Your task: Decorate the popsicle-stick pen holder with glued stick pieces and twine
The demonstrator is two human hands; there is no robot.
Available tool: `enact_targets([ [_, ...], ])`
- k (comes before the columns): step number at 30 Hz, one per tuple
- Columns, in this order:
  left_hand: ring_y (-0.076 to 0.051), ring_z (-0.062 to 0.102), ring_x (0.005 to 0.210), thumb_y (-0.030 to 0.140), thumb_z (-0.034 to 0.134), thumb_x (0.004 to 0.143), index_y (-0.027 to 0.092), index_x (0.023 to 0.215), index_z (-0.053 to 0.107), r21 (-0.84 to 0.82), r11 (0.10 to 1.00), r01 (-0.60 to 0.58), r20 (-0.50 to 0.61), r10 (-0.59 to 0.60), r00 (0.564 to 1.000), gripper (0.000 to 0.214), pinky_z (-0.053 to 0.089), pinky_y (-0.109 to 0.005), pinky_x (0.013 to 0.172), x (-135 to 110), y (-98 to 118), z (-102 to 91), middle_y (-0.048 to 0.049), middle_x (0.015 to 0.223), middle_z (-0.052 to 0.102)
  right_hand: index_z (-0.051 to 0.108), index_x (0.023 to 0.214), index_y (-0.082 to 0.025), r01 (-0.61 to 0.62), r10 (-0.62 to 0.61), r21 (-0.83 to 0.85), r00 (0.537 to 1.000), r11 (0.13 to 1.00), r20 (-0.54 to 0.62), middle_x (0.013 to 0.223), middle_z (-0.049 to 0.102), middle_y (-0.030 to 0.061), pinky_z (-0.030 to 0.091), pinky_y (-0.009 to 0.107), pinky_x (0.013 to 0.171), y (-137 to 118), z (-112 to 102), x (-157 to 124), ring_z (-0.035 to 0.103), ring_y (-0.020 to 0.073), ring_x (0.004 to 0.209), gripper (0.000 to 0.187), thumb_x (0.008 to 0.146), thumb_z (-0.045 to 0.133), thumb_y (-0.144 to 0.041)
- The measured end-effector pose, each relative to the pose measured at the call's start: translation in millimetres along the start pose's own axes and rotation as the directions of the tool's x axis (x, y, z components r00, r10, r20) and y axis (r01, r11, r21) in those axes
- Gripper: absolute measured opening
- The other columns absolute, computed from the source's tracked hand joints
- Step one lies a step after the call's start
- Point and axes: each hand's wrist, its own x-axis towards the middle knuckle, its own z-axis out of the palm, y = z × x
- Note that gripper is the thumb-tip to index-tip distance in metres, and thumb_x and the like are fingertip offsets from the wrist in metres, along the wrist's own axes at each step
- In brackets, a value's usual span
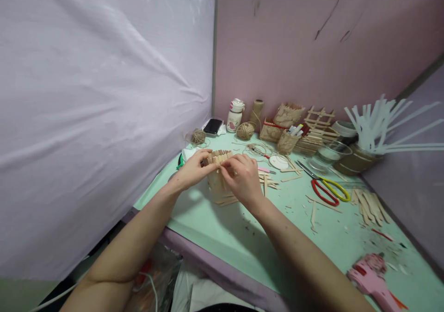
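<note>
Pinching the rim of a small craft-stick box (215, 182), the left hand (192, 171) and right hand (243, 180) clamp it between them on the counter (208, 224). It looks light and stiff but probably fragile at its joints, so the side walls seem the safest hold. Scissors (328, 189) lie right of the hands.

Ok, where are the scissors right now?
Head view: the scissors lie on the green table, right of the right hand, between the glass bowl and the wooden sticks.

No legible text, label, brand, number or sign found. The white bottle (235, 114) at the back of the table (215, 224) bears a red mark, too small to read.
</note>
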Motion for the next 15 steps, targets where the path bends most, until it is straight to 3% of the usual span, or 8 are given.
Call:
enact_targets([
  [3,-0.024,0.050,0.122,0.038,0.060,0.076,0.021,0.068,0.052,-0.024,1.000,0.019,-0.005,-0.019,1.000,0.020,0.039,-0.037,0.102,-1,3,1.0,-0.0064,0.132,0.054,0.061,0.087,-0.022,-0.094,0.105,0.155,0.992,0.983,-0.064,0.090,0.063,0.0050,0.041,0.038,0.081,5,-4,-2,0.057,0.0219,0.089,0.004,0.084,0.058,-0.022],
  [5,-0.024,0.050,0.122,0.037,0.060,0.075,0.021,0.068,0.053,-0.033,0.999,0.027,-0.011,-0.027,1.000,0.019,0.039,-0.037,0.101,-1,4,2.0,-0.0064,0.133,0.053,0.058,0.098,-0.022,-0.205,0.235,0.287,0.969,0.936,-0.075,0.100,0.062,0.0072,0.045,0.038,0.083,11,-1,-4,0.057,0.0221,0.092,0.019,0.080,0.061,-0.024],
  [8,-0.025,0.048,0.124,0.036,0.060,0.074,0.021,0.067,0.052,-0.029,0.999,0.031,-0.013,-0.031,0.999,0.019,0.041,-0.037,0.099,-1,5,3.1,-0.0067,0.136,0.051,0.051,0.108,-0.021,-0.401,0.430,0.470,0.902,0.787,0.050,0.110,0.060,0.0102,0.047,0.040,0.086,19,9,-6,0.058,0.0234,0.100,0.041,0.072,0.067,-0.032],
  [11,-0.025,0.047,0.125,0.035,0.059,0.074,0.021,0.067,0.051,-0.028,0.999,0.027,-0.012,-0.027,1.000,0.018,0.043,-0.036,0.098,-1,4,3.8,-0.0067,0.136,0.050,0.047,0.112,-0.020,-0.507,0.509,0.579,0.843,0.638,0.176,0.111,0.060,0.0106,0.047,0.041,0.089,20,20,-6,0.059,0.0241,0.104,0.052,0.067,0.070,-0.035],
  [15,-0.024,0.047,0.125,0.035,0.059,0.074,0.021,0.066,0.050,-0.030,0.999,0.015,-0.018,-0.016,1.000,0.019,0.044,-0.036,0.096,-3,4,4.3,-0.0070,0.136,0.050,0.043,0.120,-0.019,-0.546,0.555,0.570,0.812,0.614,0.180,0.115,0.057,0.0132,0.046,0.043,0.092,15,26,-5,0.056,0.0256,0.108,0.066,0.063,0.072,-0.035],
])
